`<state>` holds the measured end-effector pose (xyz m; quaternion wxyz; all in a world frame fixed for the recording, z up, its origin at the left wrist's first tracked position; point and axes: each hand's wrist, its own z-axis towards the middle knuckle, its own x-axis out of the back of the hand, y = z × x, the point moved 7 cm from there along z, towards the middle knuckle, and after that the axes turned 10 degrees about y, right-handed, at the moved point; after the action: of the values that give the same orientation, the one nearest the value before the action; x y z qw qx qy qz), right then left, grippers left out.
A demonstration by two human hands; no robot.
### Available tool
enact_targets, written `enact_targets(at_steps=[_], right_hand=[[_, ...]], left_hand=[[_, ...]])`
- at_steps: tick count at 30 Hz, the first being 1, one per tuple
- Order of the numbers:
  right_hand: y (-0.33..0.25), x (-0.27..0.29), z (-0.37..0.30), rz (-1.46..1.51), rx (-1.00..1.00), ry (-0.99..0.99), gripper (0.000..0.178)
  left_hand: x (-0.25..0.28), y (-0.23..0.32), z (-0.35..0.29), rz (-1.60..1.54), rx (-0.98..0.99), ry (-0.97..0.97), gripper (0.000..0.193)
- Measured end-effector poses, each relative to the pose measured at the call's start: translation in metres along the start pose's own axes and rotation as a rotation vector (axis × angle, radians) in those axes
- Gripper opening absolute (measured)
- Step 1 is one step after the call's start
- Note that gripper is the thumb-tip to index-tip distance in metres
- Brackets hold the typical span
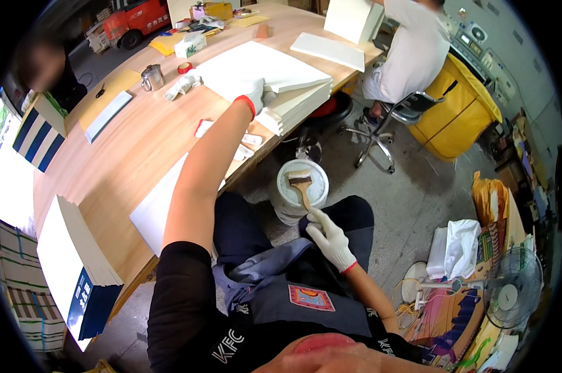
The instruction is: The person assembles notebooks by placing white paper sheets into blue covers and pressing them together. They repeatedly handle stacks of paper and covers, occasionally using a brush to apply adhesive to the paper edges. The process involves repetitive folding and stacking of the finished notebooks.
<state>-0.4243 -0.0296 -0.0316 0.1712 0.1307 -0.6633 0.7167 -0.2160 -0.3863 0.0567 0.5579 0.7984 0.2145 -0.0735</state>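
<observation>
My left hand (253, 94), in a white glove with a red cuff, is at the near edge of a stack of white boards (296, 105). Its fingers appear closed on the edge of the top white board (262, 62); part of the grip is in shadow. Low on the right, my right hand (332, 239), gloved too, grips the wooden handle of a flat paste brush (300, 180). The brush's pale bristles lie over a white bucket (283, 205) that stands on the floor beside my knees. White gloves (251, 140) lie on the table near my left forearm.
On the wooden table (125, 165) are a metal cup (152, 78), red tape (184, 68), a white sheet (160, 205) and a bound stack (82, 267). One person (411, 50) sits at the far right, another (51, 74) far left. A fan (511, 295) stands right.
</observation>
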Motion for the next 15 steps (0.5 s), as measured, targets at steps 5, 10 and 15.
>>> enact_targets(at_steps=[5, 10, 15], right_hand=[[-0.047, -0.009, 0.022, -0.02, 0.169, -0.088, 0.042], [-0.059, -0.017, 0.098, 0.333, 0.074, -0.104, 0.039], [-0.072, -0.083, 0.196, 0.593, -0.369, -0.341, 0.079]], left_hand=[[0.041, 0.037, 0.013, -0.308, -0.092, 0.047, 0.024], [0.141, 0.057, -0.097, -0.382, 0.133, -0.156, 0.03], [0.275, 0.056, -0.195, -0.244, 0.075, 0.141, 0.027]])
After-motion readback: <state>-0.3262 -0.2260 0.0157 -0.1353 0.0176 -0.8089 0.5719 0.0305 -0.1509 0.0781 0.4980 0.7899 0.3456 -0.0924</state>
